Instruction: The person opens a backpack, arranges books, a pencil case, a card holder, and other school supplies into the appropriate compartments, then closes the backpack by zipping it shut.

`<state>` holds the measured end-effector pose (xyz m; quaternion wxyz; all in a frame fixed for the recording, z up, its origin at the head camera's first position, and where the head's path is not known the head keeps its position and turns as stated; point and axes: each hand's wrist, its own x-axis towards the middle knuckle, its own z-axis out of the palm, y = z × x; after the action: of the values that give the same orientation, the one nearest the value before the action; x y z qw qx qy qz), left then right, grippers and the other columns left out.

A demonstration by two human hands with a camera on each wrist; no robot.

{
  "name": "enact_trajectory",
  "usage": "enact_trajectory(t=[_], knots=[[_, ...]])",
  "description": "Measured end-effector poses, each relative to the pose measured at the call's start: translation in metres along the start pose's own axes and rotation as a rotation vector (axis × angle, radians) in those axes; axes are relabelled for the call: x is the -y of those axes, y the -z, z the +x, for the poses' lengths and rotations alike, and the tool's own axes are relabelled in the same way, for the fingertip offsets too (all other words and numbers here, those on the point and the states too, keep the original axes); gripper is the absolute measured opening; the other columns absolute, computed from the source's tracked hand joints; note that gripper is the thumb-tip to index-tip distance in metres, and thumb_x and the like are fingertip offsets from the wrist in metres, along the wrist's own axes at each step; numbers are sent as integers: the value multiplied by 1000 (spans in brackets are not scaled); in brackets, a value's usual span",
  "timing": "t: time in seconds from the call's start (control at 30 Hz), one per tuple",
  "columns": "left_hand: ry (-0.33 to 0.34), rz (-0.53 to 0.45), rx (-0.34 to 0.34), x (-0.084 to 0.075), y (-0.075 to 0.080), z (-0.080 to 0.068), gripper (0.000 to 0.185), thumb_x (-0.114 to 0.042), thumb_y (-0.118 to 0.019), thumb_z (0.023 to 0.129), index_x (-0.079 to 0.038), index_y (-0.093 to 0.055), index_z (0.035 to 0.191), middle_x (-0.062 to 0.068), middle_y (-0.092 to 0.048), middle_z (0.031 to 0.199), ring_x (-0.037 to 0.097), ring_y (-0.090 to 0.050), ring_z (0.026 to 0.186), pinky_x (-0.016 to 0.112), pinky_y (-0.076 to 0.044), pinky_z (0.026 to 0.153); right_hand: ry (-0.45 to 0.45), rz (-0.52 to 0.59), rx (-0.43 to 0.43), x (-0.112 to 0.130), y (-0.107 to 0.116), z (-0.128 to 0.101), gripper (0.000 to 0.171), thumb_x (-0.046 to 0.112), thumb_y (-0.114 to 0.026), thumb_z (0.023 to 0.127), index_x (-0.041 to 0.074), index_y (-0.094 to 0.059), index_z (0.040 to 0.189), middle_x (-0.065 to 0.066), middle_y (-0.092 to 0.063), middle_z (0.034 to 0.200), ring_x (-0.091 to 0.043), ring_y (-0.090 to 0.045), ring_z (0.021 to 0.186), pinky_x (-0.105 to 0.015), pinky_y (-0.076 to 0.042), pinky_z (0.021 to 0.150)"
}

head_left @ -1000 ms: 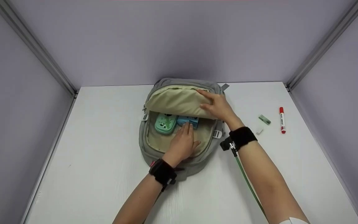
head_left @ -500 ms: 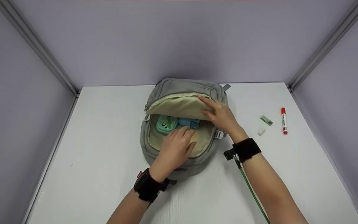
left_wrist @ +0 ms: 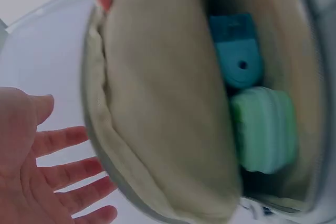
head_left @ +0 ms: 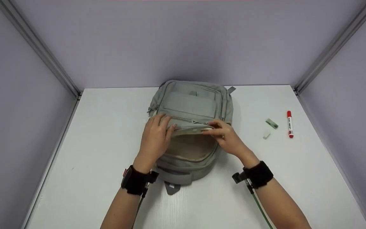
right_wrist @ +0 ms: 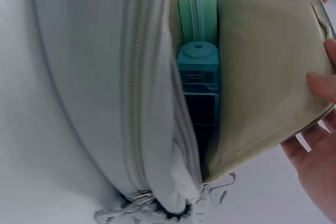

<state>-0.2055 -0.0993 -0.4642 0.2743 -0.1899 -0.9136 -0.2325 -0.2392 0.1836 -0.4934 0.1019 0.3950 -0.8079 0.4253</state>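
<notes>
A grey backpack (head_left: 189,101) lies on the white table with its front compartment unzipped. My right hand (head_left: 230,140) pinches the edge of the flap (right_wrist: 262,72), thumb on the beige lining and fingers on the outside. My left hand (head_left: 154,138) is at the flap's left side; in the left wrist view its fingers are spread and straight by the flap's edge. Inside the compartment, a green zipped case (left_wrist: 265,129) sits beside a blue box (left_wrist: 237,51) with a rounded end and a small hole. The flap hides both in the head view.
To the right on the table (head_left: 100,133) lie a small green object (head_left: 272,123), a white eraser-like block (head_left: 266,135) and a marker (head_left: 290,124) with a red cap. Grey walls border the table at the back and sides.
My left hand has left the inside of the compartment and moved up-left to the flap. My right hand has drawn the flap down toward me, covering the green case and blue box.
</notes>
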Motion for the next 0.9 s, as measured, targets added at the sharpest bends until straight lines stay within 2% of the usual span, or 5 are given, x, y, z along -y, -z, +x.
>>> enact_trajectory(t=[0.17,0.33,0.6,0.73,0.9], knots=[[61,22,131,19,-18,-14,41,-34,-57,101,-1,-63,125,24,-56,127,40,-53,119,55,-37,102,-35,76,-3,-4,-7,-17,43,-31,-53,77,6,-75,72,-19,-63,116,-38,-59,111,-46,-48,92],[142,44,257,31,-28,-26,54,-45,-60,97,-7,-58,135,26,-47,138,44,-43,128,62,-32,103,-147,193,91,-6,-10,-28,38,-31,-47,75,0,-68,66,-20,-66,112,-39,-58,115,-47,-47,94],[446,-36,331,42,-44,-42,80,-57,-59,92,-11,-34,152,36,-22,149,52,-28,136,68,-41,89,-348,8,-52,-5,-13,-29,20,-4,-60,91,3,-69,107,-13,-58,124,-30,-56,113,-44,-47,87],[468,-102,328,43,-50,-48,78,-52,-59,95,-11,-29,155,36,-21,150,53,-29,135,63,-46,87,-492,-85,-4,-5,-18,-29,51,26,-68,95,10,-53,141,-24,-36,144,-43,-42,129,-56,-41,97],[454,-116,312,41,-55,-55,77,-49,-58,96,-10,-28,155,39,-31,144,52,-41,127,58,-44,94,-605,-148,143,-5,-23,-25,74,43,-69,91,19,-37,153,-30,-20,154,-53,-32,134,-64,-34,101]])
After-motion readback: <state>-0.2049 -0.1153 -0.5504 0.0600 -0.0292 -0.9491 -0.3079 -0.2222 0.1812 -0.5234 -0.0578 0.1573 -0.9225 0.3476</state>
